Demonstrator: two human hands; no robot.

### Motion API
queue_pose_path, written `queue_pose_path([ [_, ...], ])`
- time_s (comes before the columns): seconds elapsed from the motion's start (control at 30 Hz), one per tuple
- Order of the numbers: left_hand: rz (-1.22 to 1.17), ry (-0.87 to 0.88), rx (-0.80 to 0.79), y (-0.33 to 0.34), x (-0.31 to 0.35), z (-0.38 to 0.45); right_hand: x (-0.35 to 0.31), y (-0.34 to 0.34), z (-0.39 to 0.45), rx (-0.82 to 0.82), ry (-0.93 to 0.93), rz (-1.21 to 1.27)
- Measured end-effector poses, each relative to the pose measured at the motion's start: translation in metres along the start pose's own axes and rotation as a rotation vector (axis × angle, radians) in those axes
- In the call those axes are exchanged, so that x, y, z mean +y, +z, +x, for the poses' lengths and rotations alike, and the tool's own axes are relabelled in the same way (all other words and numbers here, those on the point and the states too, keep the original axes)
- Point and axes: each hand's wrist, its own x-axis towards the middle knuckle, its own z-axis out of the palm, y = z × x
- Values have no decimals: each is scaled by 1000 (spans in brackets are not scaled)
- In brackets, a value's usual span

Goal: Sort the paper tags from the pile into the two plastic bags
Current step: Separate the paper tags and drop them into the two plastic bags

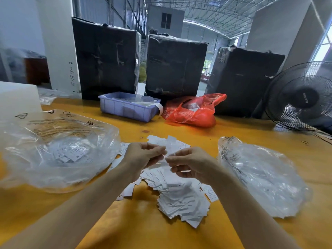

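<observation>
A pile of white paper tags (181,196) lies on the yellow table (140,229) in front of me. A clear plastic bag (59,151) on the left holds a few tags. Another clear plastic bag (260,175) lies on the right; what it holds is hard to make out. My left hand (143,157) and my right hand (188,164) meet above the pile, fingertips together, pinching a small blurred paper tag (166,155) between them.
A lilac plastic tray (125,108) and a red plastic bag (194,110) sit at the table's far side before three tall black-wrapped bundles (176,67). A black fan (301,97) stands at the right edge. A white box (18,99) sits far left.
</observation>
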Motion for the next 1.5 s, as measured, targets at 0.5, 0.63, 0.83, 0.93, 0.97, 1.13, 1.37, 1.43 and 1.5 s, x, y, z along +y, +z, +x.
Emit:
queue_pose_path([
  [0.5,283,-36,-168,-8,5,2,-1,4,3,294,-301,15],
  [0.63,416,80,-293,-9,11,0,1,11,4,235,-380,-152],
  [0.83,488,96,-224,-11,7,2,3,17,7,257,-429,-129],
  [0.93,487,90,-100,-13,7,6,8,10,12,355,-359,-312],
  [0.97,464,89,-72,-14,7,8,11,8,13,372,-319,-461],
  [1.13,376,69,25,-20,6,12,23,8,14,172,-107,-897],
  [1.37,316,55,-35,-16,4,10,11,-2,9,16,-91,-883],
  [1.43,313,57,-33,-15,3,9,9,-5,5,-45,-67,-886],
  [1.5,305,62,-24,-15,2,9,6,-8,2,-144,-37,-919],
])
